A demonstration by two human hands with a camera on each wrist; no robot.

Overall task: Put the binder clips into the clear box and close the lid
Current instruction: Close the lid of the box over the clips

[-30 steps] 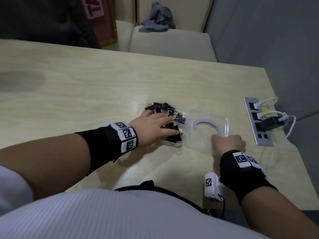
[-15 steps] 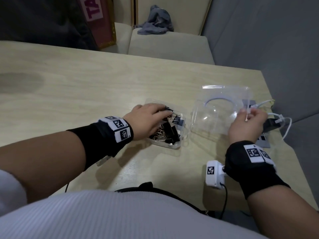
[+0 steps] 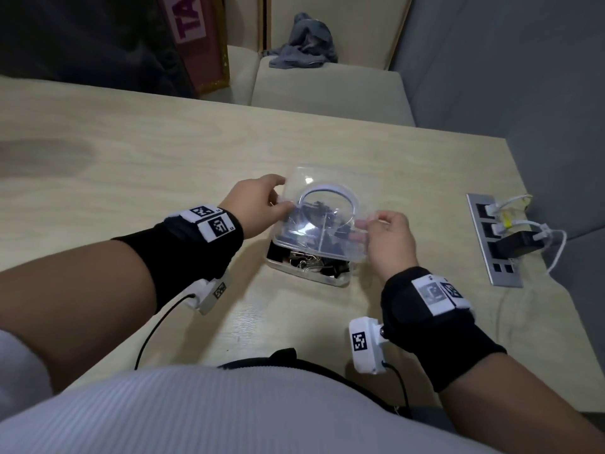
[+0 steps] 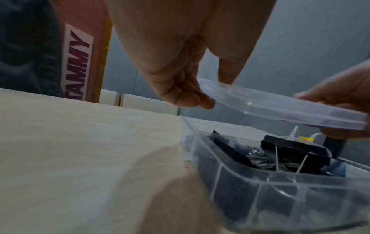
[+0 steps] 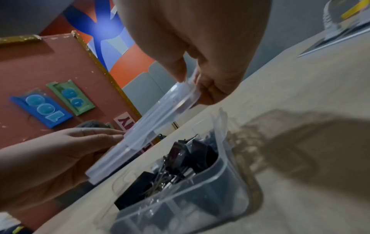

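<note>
The clear box stands on the wooden table, filled with black binder clips. The clear lid hovers tilted just above the box, apart from its rim. My left hand pinches the lid's left edge and my right hand pinches its right edge. In the left wrist view the fingers grip the lid over the box and clips. The right wrist view has the fingers clamping the lid above the box.
A metal socket panel with a black charger and white cables sits in the table at the right, near its edge. A cushioned bench with a grey cloth lies beyond the far edge.
My right hand lifted the lid off the table at the right and carried it left over the box. My left hand left the clips and took the lid's left edge.
</note>
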